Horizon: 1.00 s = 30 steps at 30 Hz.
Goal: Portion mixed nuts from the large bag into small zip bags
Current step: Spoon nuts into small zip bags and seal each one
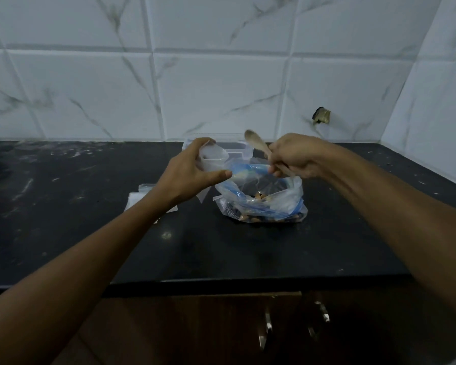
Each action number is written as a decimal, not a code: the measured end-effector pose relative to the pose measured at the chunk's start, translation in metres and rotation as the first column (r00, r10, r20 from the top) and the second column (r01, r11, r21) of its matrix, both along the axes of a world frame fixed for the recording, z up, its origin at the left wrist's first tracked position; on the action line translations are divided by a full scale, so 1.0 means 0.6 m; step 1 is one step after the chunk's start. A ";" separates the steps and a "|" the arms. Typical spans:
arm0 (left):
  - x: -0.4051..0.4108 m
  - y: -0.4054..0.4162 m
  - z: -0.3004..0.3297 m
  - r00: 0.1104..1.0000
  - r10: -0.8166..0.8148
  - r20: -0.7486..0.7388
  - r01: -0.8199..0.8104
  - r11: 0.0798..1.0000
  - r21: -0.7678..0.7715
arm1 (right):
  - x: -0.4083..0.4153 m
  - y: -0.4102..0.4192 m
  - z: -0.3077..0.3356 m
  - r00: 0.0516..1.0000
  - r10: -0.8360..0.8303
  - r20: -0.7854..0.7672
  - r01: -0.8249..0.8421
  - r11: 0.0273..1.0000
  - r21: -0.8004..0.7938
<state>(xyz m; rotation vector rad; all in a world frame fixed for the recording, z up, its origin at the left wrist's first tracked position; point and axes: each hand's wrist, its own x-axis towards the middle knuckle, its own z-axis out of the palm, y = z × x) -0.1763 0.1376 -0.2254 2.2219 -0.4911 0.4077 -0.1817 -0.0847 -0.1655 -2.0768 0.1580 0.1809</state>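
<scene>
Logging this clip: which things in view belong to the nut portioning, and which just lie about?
In use:
large clear blue-printed bag of nuts
small clear zip bag in left hand
wooden spoon in right hand
spare clear zip bags

Lying about:
clear plastic container

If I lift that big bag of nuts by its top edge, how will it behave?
The large bag looks like thin, crumpled film, so probably floppy. Its nuts sit low, so the bottom would likely sag. The mouth gapes open, so tilting might spill.

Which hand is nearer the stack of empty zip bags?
Left. The left hand, holding a small open bag, hovers just above-right of the stack of empty zip bags; the right hand is beyond the large bag.
</scene>
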 end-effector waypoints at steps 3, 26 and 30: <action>-0.001 0.006 -0.009 0.996 -0.041 -0.075 0.044 0.999 0.027 | 0.010 -0.024 -0.011 0.992 0.093 0.087 -0.046 0.901 -0.432; 0.002 -0.024 -0.040 0.922 -0.231 -0.312 0.231 0.972 -0.038 | 0.032 0.005 -0.048 0.975 0.201 0.091 -0.001 0.417 -0.909; -0.002 -0.031 -0.048 0.920 -0.212 -0.328 0.205 0.977 -0.056 | 0.049 0.017 -0.056 0.966 0.247 -0.080 -0.193 0.478 -0.857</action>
